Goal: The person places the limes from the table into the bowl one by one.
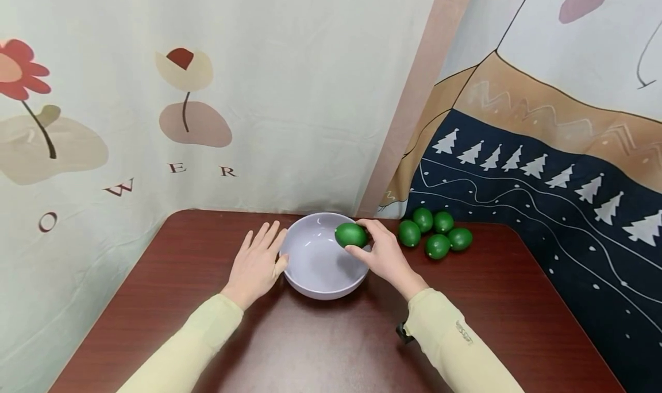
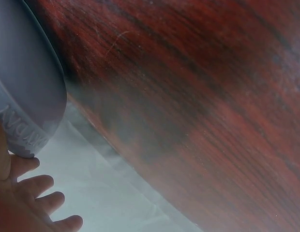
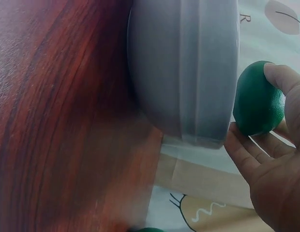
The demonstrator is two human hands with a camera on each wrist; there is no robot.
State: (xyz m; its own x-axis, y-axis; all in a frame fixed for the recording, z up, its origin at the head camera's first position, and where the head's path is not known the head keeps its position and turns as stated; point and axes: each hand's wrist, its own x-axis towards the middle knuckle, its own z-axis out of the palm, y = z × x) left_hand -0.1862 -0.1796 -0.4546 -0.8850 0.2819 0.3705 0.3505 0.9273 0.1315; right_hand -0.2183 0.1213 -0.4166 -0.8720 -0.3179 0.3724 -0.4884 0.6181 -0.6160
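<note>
A pale lavender bowl (image 1: 323, 266) stands on the table. My right hand (image 1: 385, 255) pinches a green lime (image 1: 350, 235) between thumb and fingers over the bowl's right side. In the right wrist view the lime (image 3: 260, 99) shows just beyond the rim of the bowl (image 3: 188, 72). At the bowl's left side, my left hand (image 1: 257, 265) lies with its fingers spread and straight, its thumb by the rim. The left wrist view shows those fingers (image 2: 36, 185) close to the bowl's outer wall (image 2: 31, 72), which bears raised lettering.
Several more limes (image 1: 437, 246) lie grouped on the table to the right of the bowl. The dark red wooden table (image 1: 331, 347) ends at the back against a printed curtain (image 1: 289, 94). A dark curtain with white trees (image 1: 517, 209) hangs along the right side.
</note>
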